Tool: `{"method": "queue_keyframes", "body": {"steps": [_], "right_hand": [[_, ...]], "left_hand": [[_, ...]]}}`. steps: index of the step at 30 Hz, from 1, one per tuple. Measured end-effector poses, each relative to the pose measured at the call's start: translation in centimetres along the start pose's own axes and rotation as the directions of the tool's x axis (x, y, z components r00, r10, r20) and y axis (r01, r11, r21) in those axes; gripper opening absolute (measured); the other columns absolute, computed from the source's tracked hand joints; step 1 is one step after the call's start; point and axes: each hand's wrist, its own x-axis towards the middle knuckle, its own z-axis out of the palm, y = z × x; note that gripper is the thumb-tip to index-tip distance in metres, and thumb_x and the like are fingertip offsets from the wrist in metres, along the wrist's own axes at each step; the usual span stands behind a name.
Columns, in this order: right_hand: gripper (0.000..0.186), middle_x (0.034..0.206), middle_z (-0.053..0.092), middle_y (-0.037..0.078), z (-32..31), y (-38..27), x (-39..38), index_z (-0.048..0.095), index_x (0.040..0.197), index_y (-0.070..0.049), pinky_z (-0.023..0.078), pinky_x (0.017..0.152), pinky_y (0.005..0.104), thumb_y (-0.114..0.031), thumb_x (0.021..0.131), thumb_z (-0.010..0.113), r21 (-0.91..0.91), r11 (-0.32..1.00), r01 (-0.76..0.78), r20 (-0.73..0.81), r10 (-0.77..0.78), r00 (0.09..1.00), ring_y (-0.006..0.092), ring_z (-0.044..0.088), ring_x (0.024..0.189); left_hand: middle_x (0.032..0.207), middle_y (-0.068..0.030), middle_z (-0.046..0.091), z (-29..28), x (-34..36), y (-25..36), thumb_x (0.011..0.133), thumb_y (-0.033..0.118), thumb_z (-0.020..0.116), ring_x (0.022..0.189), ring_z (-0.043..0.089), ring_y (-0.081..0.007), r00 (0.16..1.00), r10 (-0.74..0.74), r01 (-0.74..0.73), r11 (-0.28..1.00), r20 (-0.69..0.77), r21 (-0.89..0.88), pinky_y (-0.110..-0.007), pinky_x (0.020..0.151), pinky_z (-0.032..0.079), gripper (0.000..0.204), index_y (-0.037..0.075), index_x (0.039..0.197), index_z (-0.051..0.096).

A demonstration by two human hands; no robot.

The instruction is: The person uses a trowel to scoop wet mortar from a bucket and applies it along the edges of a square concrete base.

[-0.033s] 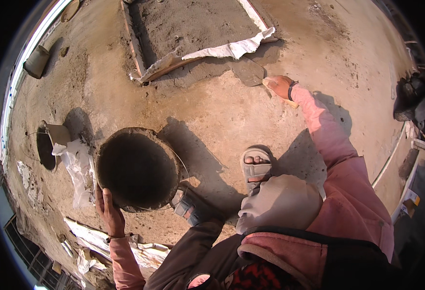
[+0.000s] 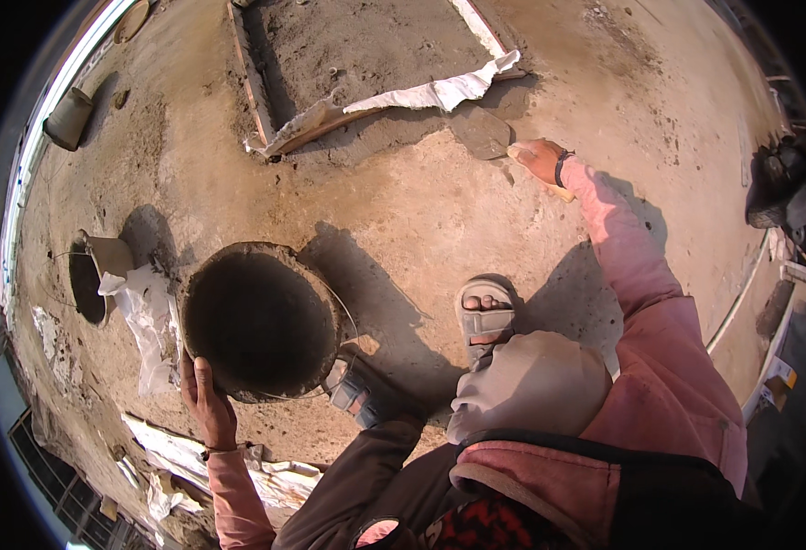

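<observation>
My right hand (image 2: 539, 162) is closed round the wooden handle of a trowel, with the handle's end showing behind the palm. The trowel's flat grey blade (image 2: 482, 134) lies low at the ground, just outside the near right corner of a wood-edged frame (image 2: 316, 131). At the left, my left hand (image 2: 210, 408) grips the near left rim of a large, mortar-crusted bucket (image 2: 325, 275), thumb at the rim and fingers along the outer wall. The bucket tips toward me; its inside is in dark shadow, so its contents cannot be made out.
Grey sandy material (image 2: 375, 46) fills the frame, and white sheeting (image 2: 463, 89) hangs over its near edge. Smaller buckets (image 2: 110, 254) (image 2: 70, 117) lie at the left beside a torn white sack (image 2: 146, 316). My sandalled feet (image 2: 487, 316) stand right of the large bucket. Dark bags (image 2: 779, 179) sit far right.
My right hand and the trowel have shifted slightly to the right, away from the frame's corner. The left hand and the large bucket look the same.
</observation>
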Motion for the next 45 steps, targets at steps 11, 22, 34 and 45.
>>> {"method": "queue_keyframes", "body": {"steps": [11,22,34,45], "right_hand": [[0.044,0.104,0.064,0.023,2.0,-4.4,-5.5,0.049,0.128,-0.001,0.050,0.079,0.0413,-0.025,0.090,0.048,0.095,0.991,-0.092,0.079,0.085,0.993,0.0336,0.065,0.087],[0.021,0.080,0.062,0.013,15.0,-14.4,9.7,0.061,0.086,-0.008,0.044,0.067,0.0394,-0.020,0.090,0.044,-0.805,-0.272,0.526,0.591,-0.439,0.677,0.0316,0.062,0.072],[0.043,0.093,0.065,0.016,-2.0,1.2,2.0,0.054,0.120,-0.008,0.054,0.051,0.0385,-0.039,0.094,0.037,-0.238,0.971,-0.021,0.023,0.028,0.999,0.0271,0.065,0.063],[0.036,0.080,0.061,0.011,-1.4,9.9,-5.0,0.056,0.110,-0.001,0.050,0.058,0.0348,-0.031,0.091,0.048,-0.009,0.997,0.083,-0.327,-0.082,0.941,0.0199,0.061,0.064]], "left_hand": [[0.129,-0.0121,0.052,1.6,-1.2,2.7,0.096,0.024,0.055,0.115,0.050,-0.0165,0.998,0.046,-0.050,0.995,0.052,0.080,-0.029,0.099,0.038,0.053,-0.006,0.136,0.039],[0.129,-0.0106,0.052,7.0,-1.5,4.9,0.098,0.019,0.051,0.116,0.049,-0.0148,0.950,0.064,-0.105,0.987,0.304,0.118,-0.026,0.099,0.037,0.049,-0.005,0.138,0.037],[0.138,-0.0192,0.042,11.9,-0.1,4.8,0.097,0.021,0.053,0.124,0.044,-0.0212,0.870,0.000,-0.117,0.971,0.493,0.207,-0.030,0.104,0.034,0.059,-0.011,0.140,0.027],[0.127,-0.0109,0.051,14.5,1.9,6.4,0.098,0.020,0.049,0.111,0.050,-0.0145,0.819,0.113,-0.147,0.989,0.563,0.014,-0.027,0.094,0.040,0.052,-0.004,0.141,0.031]]}}
